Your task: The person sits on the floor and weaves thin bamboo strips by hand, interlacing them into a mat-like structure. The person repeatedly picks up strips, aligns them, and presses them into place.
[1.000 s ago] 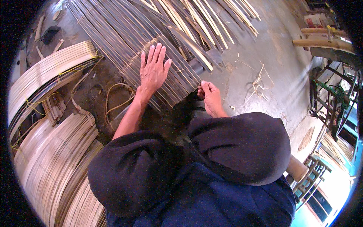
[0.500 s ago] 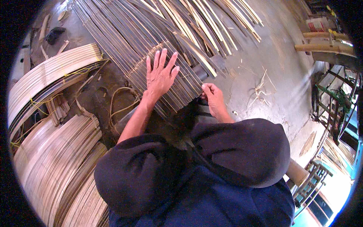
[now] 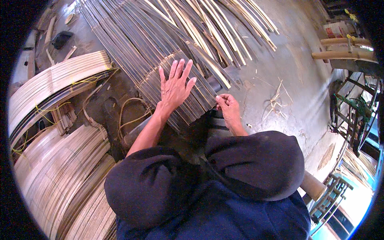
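From where I stood, the panel of dark strips point(image 3: 132, 48) ran from the upper left to the middle of the frame, its near end just in front of the person's knees. The left hand point(image 3: 175, 90) lay on it, palm down, its fingers spread apart and gripping nothing. The right hand point(image 3: 229, 107) was at the panel's lower right corner, its fingers curled in toward the thumb; whether they were clamped on the edge or on something thin, I could not tell.

Much looked already done, to my eye: the strips sat side by side, and a crosswise band point(image 3: 158, 66) showed by the left fingertips. I could make out no such band at the very near end, so that part was perhaps unfinished. The loose pale strips point(image 3: 224, 28) at the upper middle lay separate from the panel.

The panel's far end was cut off by the frame's top edge. Below its near end everything sank into shadow, and I could not see what supported it. The left palm hid the strips beneath.
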The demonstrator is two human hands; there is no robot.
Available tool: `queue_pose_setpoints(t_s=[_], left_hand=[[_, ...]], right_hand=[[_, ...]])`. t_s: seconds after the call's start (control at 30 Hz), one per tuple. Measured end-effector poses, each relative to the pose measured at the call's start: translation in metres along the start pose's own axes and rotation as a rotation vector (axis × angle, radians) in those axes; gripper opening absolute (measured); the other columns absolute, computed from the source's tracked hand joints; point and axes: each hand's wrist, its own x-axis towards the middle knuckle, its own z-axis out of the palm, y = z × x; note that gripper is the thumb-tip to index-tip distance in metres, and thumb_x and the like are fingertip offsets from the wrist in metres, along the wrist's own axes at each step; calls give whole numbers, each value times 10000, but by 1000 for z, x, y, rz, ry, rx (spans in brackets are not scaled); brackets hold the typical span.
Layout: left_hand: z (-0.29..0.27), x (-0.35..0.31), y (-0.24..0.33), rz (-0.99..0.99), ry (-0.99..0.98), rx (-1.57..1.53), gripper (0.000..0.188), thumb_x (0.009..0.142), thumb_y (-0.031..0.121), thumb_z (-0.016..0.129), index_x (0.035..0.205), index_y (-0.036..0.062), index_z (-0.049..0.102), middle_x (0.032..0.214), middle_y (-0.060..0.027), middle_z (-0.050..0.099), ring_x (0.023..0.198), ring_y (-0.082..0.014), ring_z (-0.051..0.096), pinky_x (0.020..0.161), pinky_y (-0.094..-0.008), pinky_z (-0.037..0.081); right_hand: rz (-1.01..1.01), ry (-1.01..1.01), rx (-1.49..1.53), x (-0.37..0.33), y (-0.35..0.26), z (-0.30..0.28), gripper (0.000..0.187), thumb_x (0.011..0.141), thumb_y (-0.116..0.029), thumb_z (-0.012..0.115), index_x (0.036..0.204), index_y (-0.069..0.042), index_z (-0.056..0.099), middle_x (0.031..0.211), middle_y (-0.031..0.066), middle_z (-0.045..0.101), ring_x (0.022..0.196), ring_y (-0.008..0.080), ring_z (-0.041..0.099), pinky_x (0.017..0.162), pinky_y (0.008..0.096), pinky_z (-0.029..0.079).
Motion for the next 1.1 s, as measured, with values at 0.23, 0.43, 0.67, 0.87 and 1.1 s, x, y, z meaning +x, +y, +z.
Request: queue_pose_setpoints(t_s=[0.23,0.43,0.67,0.87,1.1], left_hand=[[2,0,2,16,-14,103,583,1004,484,484,1494,170,458,1597,-106,329,1495,-306,269,1181,-645,128],[2,6,-5,112,-40,20,655,1000,523,458,1505,107,426,1602,-121,333,1497,-291,275,1226,-518,142],[4,5,-4,121,-48,-38,697,996,562,443,1537,127,375,1636,-153,251,1514,-341,223,1237,-516,126],[4,7,-6,119,-86,-12,720,989,573,455,1539,120,357,1633,-169,246,1513,-366,215,1240,-497,148],[1,5,-9,133,-35,-45,672,990,565,454,1517,150,406,1624,-154,268,1503,-345,242,1236,-486,163]], right_hand=[[-453,190,-744,7,-33,-26,321,980,-324,652,1082,-21,632,795,68,651,711,209,629,671,353,507],[-545,40,-941,62,-64,-51,442,946,-398,659,1177,-22,631,813,131,680,761,297,667,721,415,523],[-298,-314,-871,41,-164,-21,383,986,-392,600,1016,-25,707,666,61,607,662,179,592,640,355,474],[-371,-212,-522,26,-102,-29,410,1044,-303,533,731,-53,619,644,-54,506,601,52,461,525,281,355],[-293,-281,-513,25,-91,0,438,1025,-353,556,763,-3,591,637,54,542,611,175,540,577,381,429]])
